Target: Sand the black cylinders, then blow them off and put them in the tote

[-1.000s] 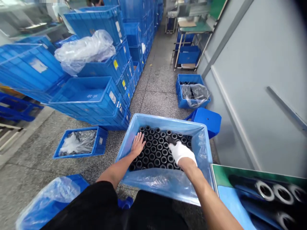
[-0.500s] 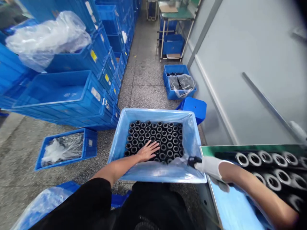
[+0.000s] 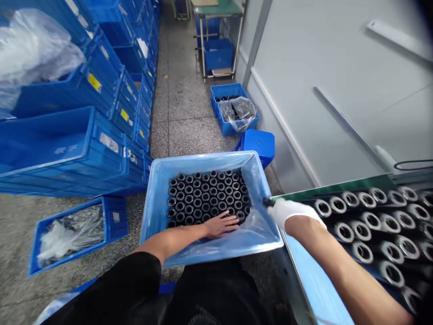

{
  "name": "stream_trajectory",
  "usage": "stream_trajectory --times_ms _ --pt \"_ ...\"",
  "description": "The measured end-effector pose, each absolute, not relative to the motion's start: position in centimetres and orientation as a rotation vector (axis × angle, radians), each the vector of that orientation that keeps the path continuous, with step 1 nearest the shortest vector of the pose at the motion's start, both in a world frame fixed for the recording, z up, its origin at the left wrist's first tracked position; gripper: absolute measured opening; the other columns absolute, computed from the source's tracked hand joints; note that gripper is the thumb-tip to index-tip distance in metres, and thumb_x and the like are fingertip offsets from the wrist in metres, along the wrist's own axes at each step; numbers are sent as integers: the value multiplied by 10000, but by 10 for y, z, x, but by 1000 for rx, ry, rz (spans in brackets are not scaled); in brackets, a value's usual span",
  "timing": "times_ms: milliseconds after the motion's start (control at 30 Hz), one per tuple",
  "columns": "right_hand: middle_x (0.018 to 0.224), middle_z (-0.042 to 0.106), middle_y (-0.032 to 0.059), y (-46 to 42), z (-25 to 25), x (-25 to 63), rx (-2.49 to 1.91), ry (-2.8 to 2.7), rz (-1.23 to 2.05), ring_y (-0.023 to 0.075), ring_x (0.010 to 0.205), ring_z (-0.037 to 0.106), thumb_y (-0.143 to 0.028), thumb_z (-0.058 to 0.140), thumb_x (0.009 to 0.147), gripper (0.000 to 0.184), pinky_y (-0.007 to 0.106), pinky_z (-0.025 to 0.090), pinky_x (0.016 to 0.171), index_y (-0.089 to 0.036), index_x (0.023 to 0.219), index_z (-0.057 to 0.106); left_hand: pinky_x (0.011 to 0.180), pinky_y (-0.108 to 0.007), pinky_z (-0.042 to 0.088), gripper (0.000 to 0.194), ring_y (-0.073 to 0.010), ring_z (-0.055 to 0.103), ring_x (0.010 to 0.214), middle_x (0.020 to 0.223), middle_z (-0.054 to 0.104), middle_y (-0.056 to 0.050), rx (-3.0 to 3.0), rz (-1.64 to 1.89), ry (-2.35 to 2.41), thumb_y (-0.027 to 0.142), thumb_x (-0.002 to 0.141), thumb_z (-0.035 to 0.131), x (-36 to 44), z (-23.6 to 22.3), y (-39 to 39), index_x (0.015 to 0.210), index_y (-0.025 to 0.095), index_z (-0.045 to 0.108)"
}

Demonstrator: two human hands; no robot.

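A light-blue bin (image 3: pixel 203 158) lined with clear plastic film stands in front of me. Many black tubular parts (image 3: pixel 206 195) are packed upright in it, their round hollow ends facing up. My left hand (image 3: pixel 221 225), bare, rests with fingers stretched over the parts near the bin's front side. In a white glove, my right hand (image 3: pixel 287 212) is closed on a black tubular part, whose dark end pokes out at the bin's right rim. Most of that part is hidden by the glove.
On the right, a green-edged table (image 3: pixel 338 187) carries rows of black tubes with silvery ring ends (image 3: pixel 361 230). Stacked blue crates (image 3: pixel 104 149) line the left. Ahead are a blue stool (image 3: pixel 259 142), a crate with bagged parts (image 3: pixel 233 122) and a cart (image 3: pixel 219 16).
My left hand has slid right and toward the bin's front side. My right hand stays near the bin's right rim with the black part. The whole view has shifted to the right.
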State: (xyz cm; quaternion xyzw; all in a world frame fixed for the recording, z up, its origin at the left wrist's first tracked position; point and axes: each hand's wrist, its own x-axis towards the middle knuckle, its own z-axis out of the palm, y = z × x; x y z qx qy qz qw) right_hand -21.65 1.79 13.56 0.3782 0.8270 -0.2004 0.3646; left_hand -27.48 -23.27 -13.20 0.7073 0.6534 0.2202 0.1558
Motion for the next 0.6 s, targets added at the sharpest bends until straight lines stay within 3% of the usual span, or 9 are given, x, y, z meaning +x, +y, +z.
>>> stream_trajectory --times_ms 100,167,300,433,600 --pt "752 670 150 9 135 -230 917 2172 -576 274 778 681 -517 605 832 440 328 495 706 -102 967 665 1239 -527 98 561 -226 142 1512 1610 252 -60 1884 511 2155 396 1001 395 -294 -127 -259 1528 254 268" --pt "766 673 143 -5 132 -244 893 2204 -624 259 792 681 -535 560 864 466 309 495 714 -103 1015 647 1237 -522 103 556 -206 118 1516 1617 238 -34 1754 386 2362 423 1012 370 -306 -126 -281 1536 291 236" --pt "791 680 136 -50 117 -267 761 2233 -733 224 766 678 -562 541 873 485 280 496 701 -115 1043 626 1237 -504 150 540 -194 155 1510 1620 230 -1 1334 269 2748 442 1018 337 -327 -131 -327 1536 344 220" --pt "938 685 174 -80 101 -271 684 2274 -721 243 831 676 -588 603 821 504 308 504 730 -123 1015 631 1204 -578 195 545 -253 177 1504 1612 240 -77 774 238 3063 377 1021 302 -347 -138 -360 1550 278 214" --pt "920 682 156 -84 92 -264 632 2322 -689 224 823 662 -567 405 933 535 319 506 772 -107 1100 622 1202 -576 196 547 -257 180 1504 1612 243 -70 680 264 3108 353 1013 308 -349 -142 -369 1548 270 229"
